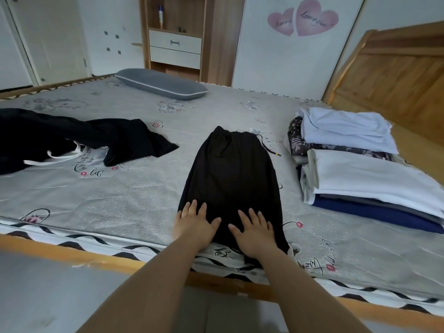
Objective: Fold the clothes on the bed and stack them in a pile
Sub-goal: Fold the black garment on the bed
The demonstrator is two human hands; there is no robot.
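Seen from the head camera: black trousers (230, 186) lay lengthwise at the centre of the bed (120, 203), waistband toward 12 o'clock, lower end hanging over the near edge. Left hand (195, 223) and right hand (254, 230) pressed flat on the lower end at 6 o'clock, fingers spread wide, gripping nothing. Folded pile (365, 176) at 3 o'clock. Loose black clothing (72, 138) at 9 o'clock. Grey pillow (161, 84) at 11 o'clock.

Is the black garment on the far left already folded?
No. The black garment lies crumpled and spread, its white straps loose.
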